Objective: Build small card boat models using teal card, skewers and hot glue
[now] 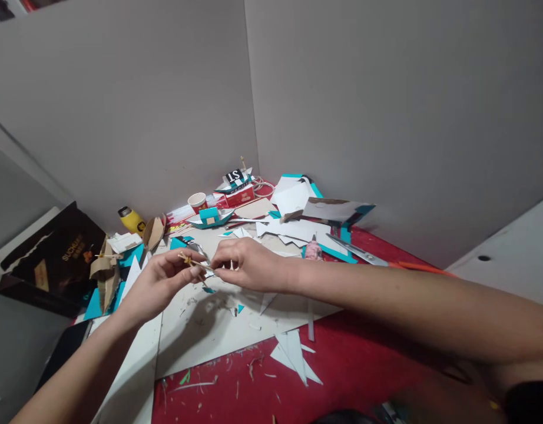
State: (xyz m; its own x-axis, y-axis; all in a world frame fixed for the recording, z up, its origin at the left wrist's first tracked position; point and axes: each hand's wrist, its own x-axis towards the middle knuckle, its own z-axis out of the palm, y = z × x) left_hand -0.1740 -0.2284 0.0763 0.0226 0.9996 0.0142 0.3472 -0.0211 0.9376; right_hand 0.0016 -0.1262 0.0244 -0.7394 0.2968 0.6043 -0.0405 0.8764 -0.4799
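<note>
Thin wooden sticks point(187, 259), crossed and bound with what looks like yellowish string, are pinched between the thumb and fingers of my left hand point(159, 282). My right hand point(251, 265) closes thumb and fingertips on the far end of one stick, close beside the left fingertips. A small teal piece point(208, 290) shows at the lower end of another stick. Below both hands lies a pale board point(201, 347) with scraps on it. Just beyond them stands a small teal and white paper boat point(209, 219).
A glue gun point(313, 250) and orange-handled scissors point(364, 253) lie right of my hands, near cut white card point(293, 229). Behind are a paper cup point(197, 202) and another model boat point(236, 179). Leftward are a yellow bottle point(131, 220), cardboard boat point(106, 282) and black bag point(55, 259).
</note>
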